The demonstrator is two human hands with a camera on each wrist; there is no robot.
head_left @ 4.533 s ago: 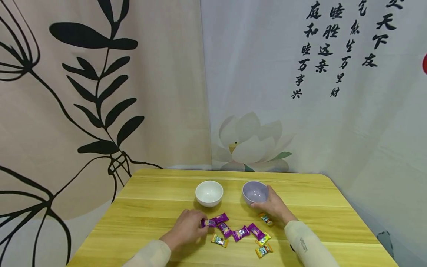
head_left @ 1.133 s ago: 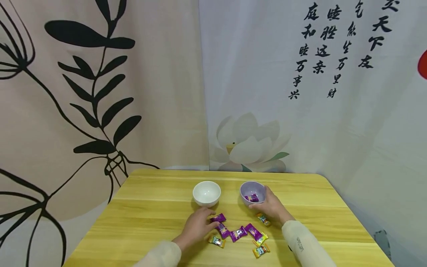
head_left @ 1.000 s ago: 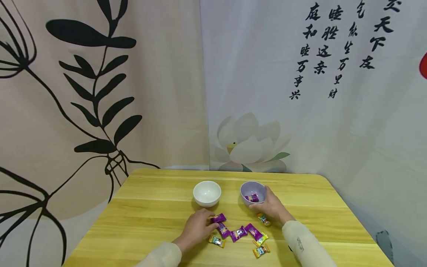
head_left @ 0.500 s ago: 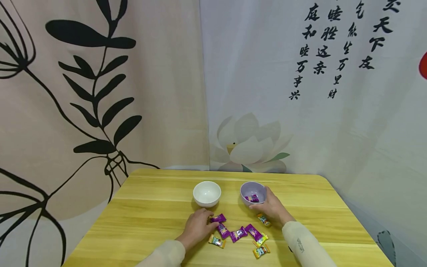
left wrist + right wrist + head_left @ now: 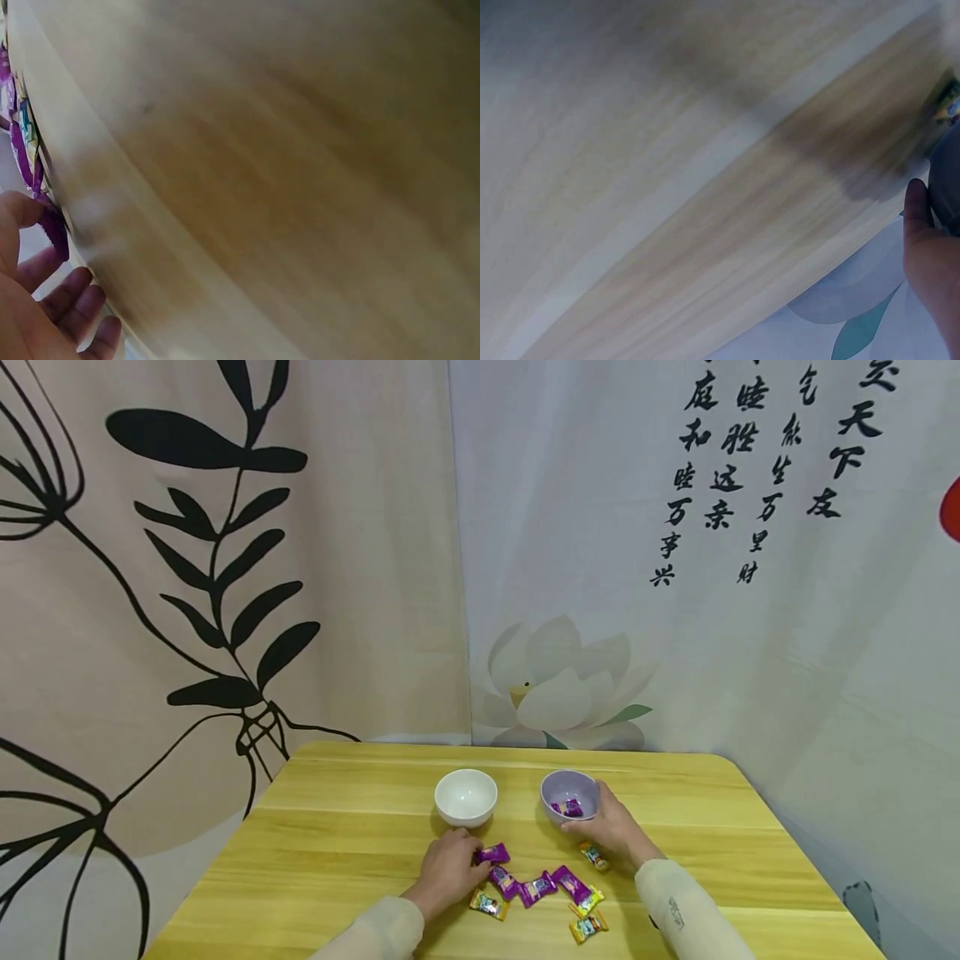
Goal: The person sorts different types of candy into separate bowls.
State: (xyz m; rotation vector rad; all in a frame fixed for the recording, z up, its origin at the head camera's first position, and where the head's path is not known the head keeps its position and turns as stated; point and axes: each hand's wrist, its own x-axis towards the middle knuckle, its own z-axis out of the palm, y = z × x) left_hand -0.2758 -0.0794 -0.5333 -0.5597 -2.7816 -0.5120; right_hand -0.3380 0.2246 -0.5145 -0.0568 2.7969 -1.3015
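My left hand pinches a purple-wrapped candy at the near side of the white bowl. In the left wrist view thumb and forefinger stand on either side of this candy, the other fingers loosely bent. With thumb and fingers spread round its side, my right hand holds a lavender bowl. One purple candy lies inside that bowl. The right wrist view catches only part of the right hand against the bowl's dark side.
A white bowl stands left of the lavender one. Between my arms lie more purple candies and several yellow-orange ones, one beside my left hand and another under my right wrist. The wooden table meets a printed curtain behind.
A purple candy, between my left fingers 4.5 seconds ago, now lies in the lavender bowl. My left hand is back at the candies, its fingers now closed on another. The right hand stays put.
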